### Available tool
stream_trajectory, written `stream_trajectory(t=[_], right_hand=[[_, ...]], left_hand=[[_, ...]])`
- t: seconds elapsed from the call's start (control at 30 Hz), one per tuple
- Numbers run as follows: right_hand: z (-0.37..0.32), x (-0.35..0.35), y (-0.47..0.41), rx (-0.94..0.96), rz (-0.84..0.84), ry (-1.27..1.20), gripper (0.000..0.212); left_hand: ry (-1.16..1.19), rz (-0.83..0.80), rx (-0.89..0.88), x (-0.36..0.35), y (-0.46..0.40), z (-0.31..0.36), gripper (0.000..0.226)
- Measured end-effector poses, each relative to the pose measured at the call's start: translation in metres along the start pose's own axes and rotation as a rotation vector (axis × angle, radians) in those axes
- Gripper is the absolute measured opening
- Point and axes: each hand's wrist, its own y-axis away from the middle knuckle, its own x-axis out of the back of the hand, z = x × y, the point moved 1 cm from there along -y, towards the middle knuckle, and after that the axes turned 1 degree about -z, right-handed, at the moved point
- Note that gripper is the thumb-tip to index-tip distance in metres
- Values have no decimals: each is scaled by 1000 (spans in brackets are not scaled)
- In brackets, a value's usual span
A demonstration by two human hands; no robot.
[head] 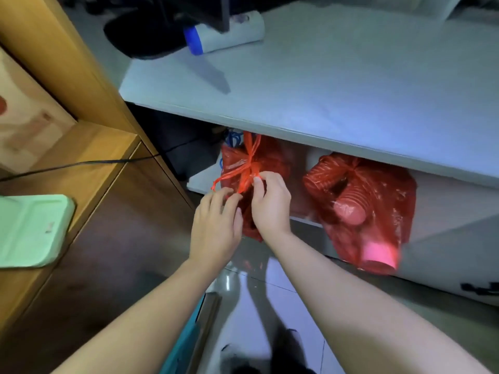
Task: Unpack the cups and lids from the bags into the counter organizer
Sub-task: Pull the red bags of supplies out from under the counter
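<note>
Pale tabletop above, a lower shelf beneath it, a wooden ledge beside.

We see the pale grey tabletop carrying a white cylinder with a blue band lying on its side near the far left corner, beside a dark object we cannot make out. Under it, the lower shelf holds two red plastic bags: the knotted left bag at the shelf's left end and the right bag, stacked cups showing through it. To the left, the wooden ledge bears a pale green tray.
</note>
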Motion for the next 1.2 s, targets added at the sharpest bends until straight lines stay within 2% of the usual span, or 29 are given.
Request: stream_trajectory(t=[0.13,0.3,0.5,0.63,0.73,0.97,1.1,1.2], right_hand=[[-41,37,28,-37,-18,-16,14],[-80,109,67,-116,-33,19,13],[-123,229,141,-275,67,60,9],[-127,303,176,-326,105,151,9],[-127,364,183,-367,166,185,11],[-122,536,169,-405,371,247,13],[-112,647,150,-449,411,267,19],[-100,733,139,-399,505,267,14]], left_hand=[[26,-29,1,58,17,29,32],[119,-103,-93,126,43,71,30],[229,-240,-213,207,74,147,37],[266,-352,-361,228,84,204,42],[280,-365,-490,232,79,252,43],[327,-331,-786,229,40,405,38],[341,-266,-905,226,21,517,38],[367,-221,-960,219,12,602,39]])
